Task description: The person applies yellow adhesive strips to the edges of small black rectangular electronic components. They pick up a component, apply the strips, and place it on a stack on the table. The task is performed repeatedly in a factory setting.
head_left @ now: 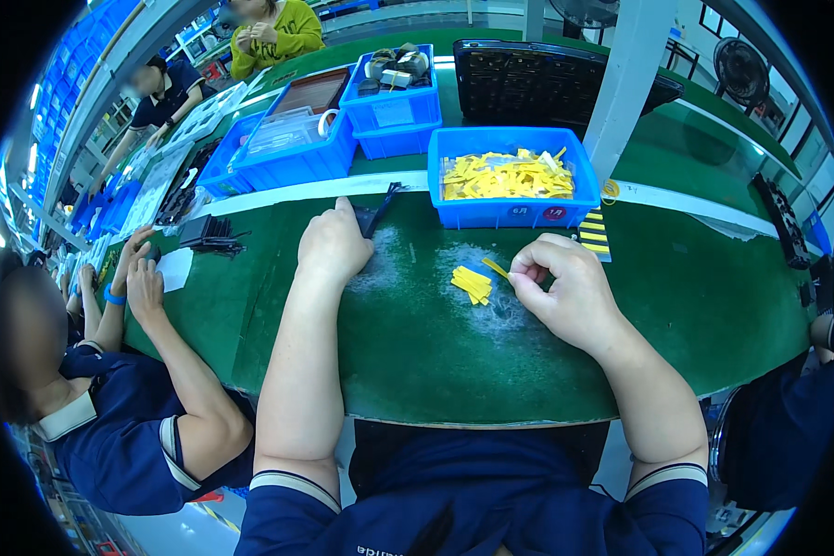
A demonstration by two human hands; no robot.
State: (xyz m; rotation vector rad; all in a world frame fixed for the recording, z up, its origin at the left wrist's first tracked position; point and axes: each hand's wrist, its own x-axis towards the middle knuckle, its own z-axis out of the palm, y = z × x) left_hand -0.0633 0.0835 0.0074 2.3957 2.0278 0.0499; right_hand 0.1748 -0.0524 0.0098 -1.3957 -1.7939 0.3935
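My right hand (565,285) pinches one end of a thin yellow strip (496,268) between thumb and fingertips. Just left of that strip, a small loose pile of similar yellow strips (473,284) lies on the green table. My left hand (334,243) is further left, back upward and fingers curled at the edge of a flat black part (369,219) with a thin dark lead (393,190). The hand hides some of this part and most of its own fingertips.
Beyond my hands stands a blue bin (517,214) of yellow strips. More blue bins (296,165) stand at the back left, and a grey post (624,88) rises behind. Left, a co-worker's hands (142,278) are near a stack of black parts (210,233).
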